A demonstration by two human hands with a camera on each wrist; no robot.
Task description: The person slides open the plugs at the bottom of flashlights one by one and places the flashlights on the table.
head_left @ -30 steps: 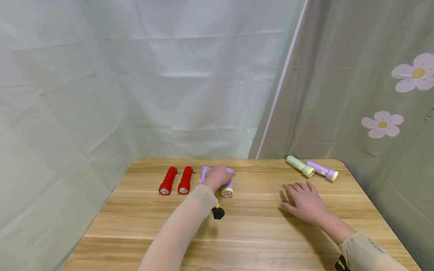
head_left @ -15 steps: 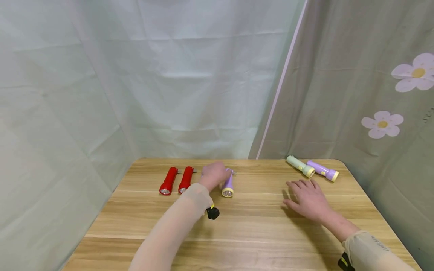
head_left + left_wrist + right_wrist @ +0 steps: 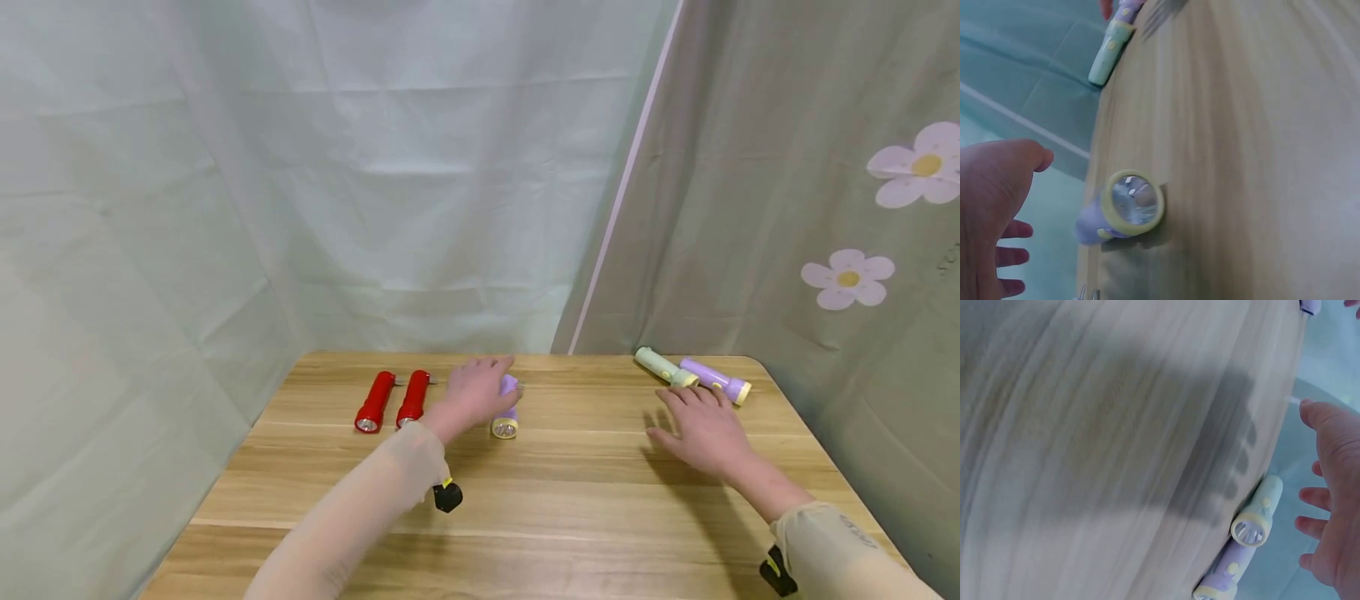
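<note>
My left hand hovers over a purple flashlight with a pale yellow head. Its fingers are extended and hold nothing. In the left wrist view that purple flashlight lies on the table, lens toward me, apart from the thumb. Metal prongs show at the bottom edge of that view. My right hand is held above the table with spread fingers, just in front of a pale green flashlight and another purple flashlight. In the right wrist view, the fingers are apart from both flashlights.
Two red flashlights lie side by side left of my left hand, prongs sticking out to the right. The wooden table ends at a rear edge before a hanging curtain.
My left hand has shifted slightly left and its fingers have lifted and spread. The right hand has moved right, closer to the green and purple flashlights.
</note>
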